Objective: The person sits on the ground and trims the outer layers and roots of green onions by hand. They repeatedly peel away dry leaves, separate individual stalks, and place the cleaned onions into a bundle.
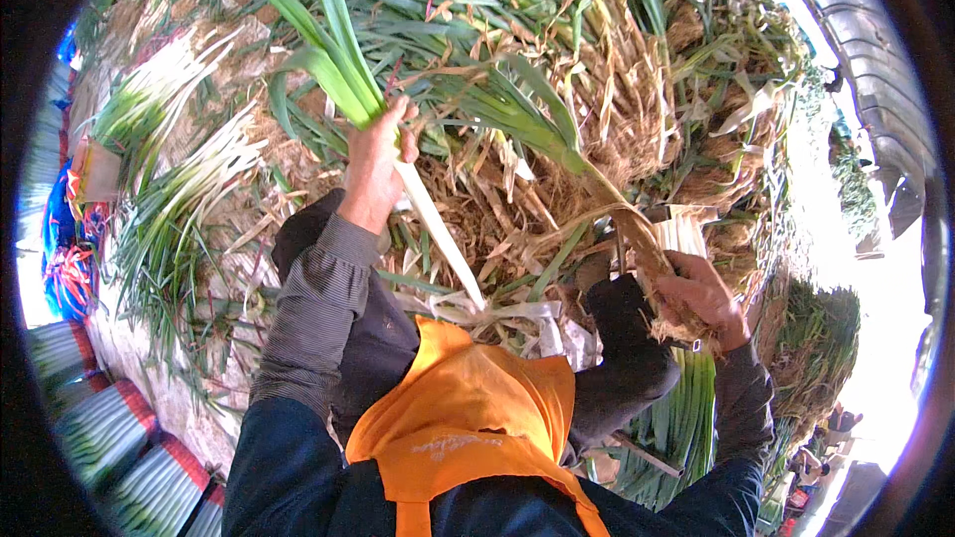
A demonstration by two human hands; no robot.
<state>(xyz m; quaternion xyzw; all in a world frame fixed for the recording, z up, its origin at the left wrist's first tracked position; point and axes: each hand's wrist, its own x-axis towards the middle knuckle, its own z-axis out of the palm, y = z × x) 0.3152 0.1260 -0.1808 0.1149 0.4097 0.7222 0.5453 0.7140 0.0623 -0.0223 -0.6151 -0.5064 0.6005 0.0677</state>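
Note:
My left hand [379,164] is closed around a peeled leek [442,227], its white shank slanting down towards my orange apron [462,418] and its green leaves pointing up. At the right, my right hand [697,298] grips the root end of an unpeeled leek [604,190] with dry brown outer leaves; its green top leans up and left. Beyond both hands lies a heap of untrimmed leeks [612,74] with brown roots. Beside my right forearm are green leek leaves [683,418], and pale shanks [679,235] show just above that hand.
Loose piles of white-stemmed leeks [216,171] lie at the left on a pale ground sheet. Bundles with red bands [142,418] line the lower left rim, near blue and red ties [67,261]. Another leek heap [809,343] stands at the right; people are small at the lower right.

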